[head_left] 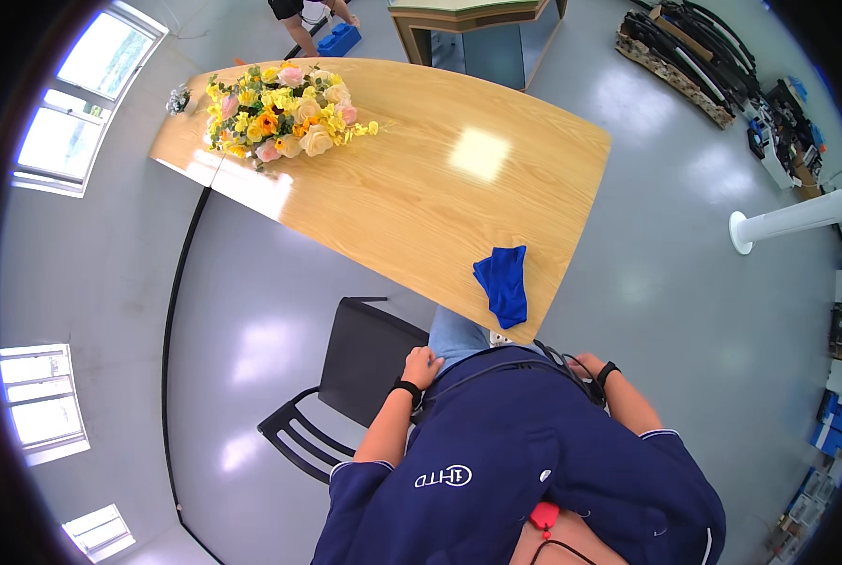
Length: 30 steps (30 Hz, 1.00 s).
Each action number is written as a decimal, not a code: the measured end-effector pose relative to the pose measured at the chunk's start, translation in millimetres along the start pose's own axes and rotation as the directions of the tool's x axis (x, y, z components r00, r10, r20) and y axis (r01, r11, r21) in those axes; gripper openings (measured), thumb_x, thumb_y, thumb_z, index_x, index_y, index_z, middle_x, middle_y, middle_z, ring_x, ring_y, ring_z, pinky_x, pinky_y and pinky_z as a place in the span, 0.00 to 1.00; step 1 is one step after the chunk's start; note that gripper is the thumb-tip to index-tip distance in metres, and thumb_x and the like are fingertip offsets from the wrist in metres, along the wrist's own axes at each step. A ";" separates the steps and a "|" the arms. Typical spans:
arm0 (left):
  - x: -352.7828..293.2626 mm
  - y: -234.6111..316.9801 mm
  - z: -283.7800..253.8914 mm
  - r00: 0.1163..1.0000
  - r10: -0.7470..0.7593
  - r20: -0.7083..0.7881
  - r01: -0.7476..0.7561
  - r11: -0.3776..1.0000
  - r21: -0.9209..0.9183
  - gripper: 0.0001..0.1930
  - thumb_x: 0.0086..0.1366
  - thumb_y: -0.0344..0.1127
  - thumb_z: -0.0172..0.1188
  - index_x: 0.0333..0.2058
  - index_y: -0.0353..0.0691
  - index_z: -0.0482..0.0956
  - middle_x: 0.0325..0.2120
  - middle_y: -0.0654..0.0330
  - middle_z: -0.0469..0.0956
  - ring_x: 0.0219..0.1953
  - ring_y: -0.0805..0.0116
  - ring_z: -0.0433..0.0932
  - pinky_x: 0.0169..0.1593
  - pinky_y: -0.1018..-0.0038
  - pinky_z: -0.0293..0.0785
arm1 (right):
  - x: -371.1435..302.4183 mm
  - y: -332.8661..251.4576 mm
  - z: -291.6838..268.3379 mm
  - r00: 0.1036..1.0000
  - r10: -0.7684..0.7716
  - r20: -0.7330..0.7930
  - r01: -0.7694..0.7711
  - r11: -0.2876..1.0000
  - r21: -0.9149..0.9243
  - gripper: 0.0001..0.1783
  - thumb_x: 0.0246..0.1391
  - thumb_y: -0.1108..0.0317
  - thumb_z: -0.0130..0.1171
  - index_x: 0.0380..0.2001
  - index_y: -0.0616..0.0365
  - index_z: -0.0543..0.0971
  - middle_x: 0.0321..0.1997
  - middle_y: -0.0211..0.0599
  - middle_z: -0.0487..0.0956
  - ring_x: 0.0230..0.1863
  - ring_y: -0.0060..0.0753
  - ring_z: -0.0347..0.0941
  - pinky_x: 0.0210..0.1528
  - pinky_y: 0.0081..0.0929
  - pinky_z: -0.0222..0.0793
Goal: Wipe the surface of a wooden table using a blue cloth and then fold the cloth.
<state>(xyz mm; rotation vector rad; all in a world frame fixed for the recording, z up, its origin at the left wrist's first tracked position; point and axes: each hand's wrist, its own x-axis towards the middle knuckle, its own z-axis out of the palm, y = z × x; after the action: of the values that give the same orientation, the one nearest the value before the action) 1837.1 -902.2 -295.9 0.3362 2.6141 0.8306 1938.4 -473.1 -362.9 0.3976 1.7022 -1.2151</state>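
Note:
A folded blue cloth [508, 287] lies on the wooden table [421, 198], close to its near right corner. Neither of my hands touches it. My left hand [422, 366] hangs beside my left thigh, near the black chair, its fingers loosely bent with nothing visible in them. Down by my right hip is my right hand [587, 366], next to a loop of black cable [562, 363] at my waist. Its fingers are partly hidden, so its grip cannot be made out. Each wrist wears a black band.
A black chair [369, 363] stands left of me, below the table's edge. A yellow and pink flower arrangement [284, 113] sits on the far left of the table. Behind it, another person bends by a blue bin [339, 40]. A white column [788, 221] stands at right.

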 end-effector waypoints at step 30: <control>168.4 -249.4 -175.1 0.635 -0.337 0.695 0.552 0.827 -0.104 0.17 0.62 0.46 0.41 0.37 0.35 0.65 0.21 0.56 0.71 0.26 0.63 0.72 0.34 0.69 0.69 | 40.6 -245.7 201.8 0.956 0.209 -0.205 -0.027 0.759 0.650 0.09 0.52 0.61 0.48 0.21 0.50 0.66 0.14 0.16 0.57 0.15 0.13 0.51 0.16 0.14 0.45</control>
<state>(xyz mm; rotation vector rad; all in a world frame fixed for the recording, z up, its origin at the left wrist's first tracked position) 1584.3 -1133.1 -358.6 -0.1221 1.7434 0.7454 1848.0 -766.5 -270.8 1.1180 1.3928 -1.6959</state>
